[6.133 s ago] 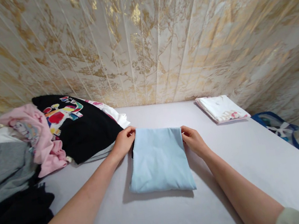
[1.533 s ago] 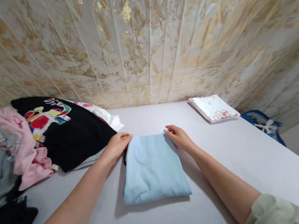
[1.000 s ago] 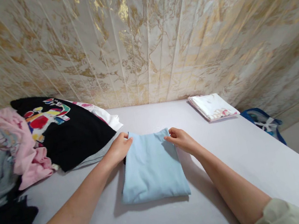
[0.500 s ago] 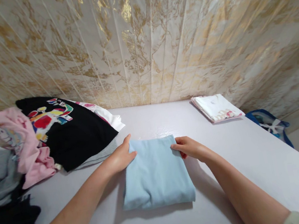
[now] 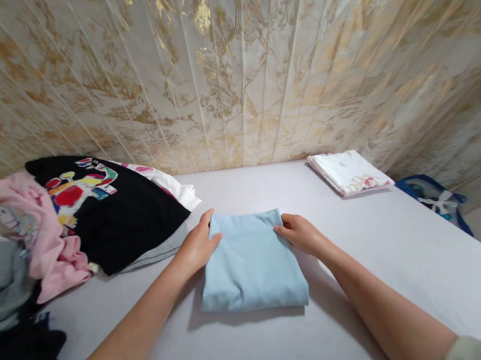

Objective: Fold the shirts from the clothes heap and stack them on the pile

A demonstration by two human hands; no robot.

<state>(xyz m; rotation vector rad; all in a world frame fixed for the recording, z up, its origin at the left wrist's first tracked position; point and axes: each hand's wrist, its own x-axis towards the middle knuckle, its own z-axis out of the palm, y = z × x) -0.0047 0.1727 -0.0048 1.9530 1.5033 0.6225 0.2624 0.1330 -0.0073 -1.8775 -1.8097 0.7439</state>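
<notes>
The folded light blue cloth [image 5: 252, 267] sits just below the centre of the frame, between my two hands. My left hand [image 5: 202, 241] is clamped on its upper left corner, thumb on top and fingers beyond the edge; my right hand [image 5: 302, 232] pinches the upper right side in the same way. How many layers each hand has caught I cannot tell, since the fingertips are hidden, and that is the weak point: if I have only the top layer, the ones beneath could slide out and the folds come loose.

An uneven pull could skew the square, and the crease at its lower left could set into a lump. A shadow lies along the lower edge, but I cannot tell whether the cloth is clear of the surface [image 5: 422, 272]; if it touches, dragging it could ruck the underside.

My left hand is also near the grey cloth [image 5: 160, 253] under the black shirt [image 5: 133, 228] at left, so a careless sweep that way could snag that pile.
</notes>
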